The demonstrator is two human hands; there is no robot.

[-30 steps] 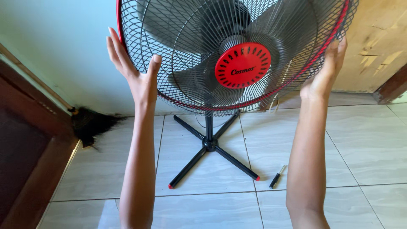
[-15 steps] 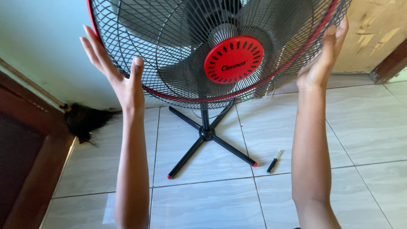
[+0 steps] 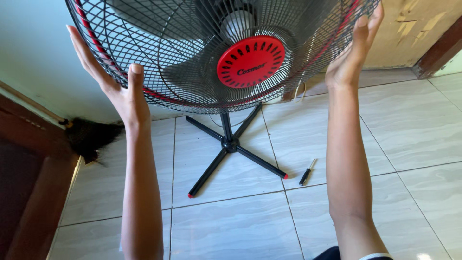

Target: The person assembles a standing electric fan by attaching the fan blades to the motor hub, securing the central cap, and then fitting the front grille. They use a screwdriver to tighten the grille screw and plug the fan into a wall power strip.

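A standing fan with a black wire grille [image 3: 159, 58] and a red round centre cap [image 3: 250, 61] stands on a black cross-shaped base [image 3: 230, 144] on the tiled floor. My left hand [image 3: 120, 91] presses flat against the grille's left rim, thumb over the front wires. My right hand [image 3: 351, 58] lies against the right rim, fingers pointing up. The grille is held between both palms. The fan's top is out of the picture.
A small black-handled screwdriver [image 3: 306, 172] lies on the tiles right of the base. A dark brush [image 3: 91, 137] lies by the pale wall at left, beside a brown wooden frame [image 3: 29, 183]. A worn wooden panel [image 3: 409, 29] stands at the back right.
The fan head has drifted left and now looks closer. Both hands have stayed on the rim and followed it.
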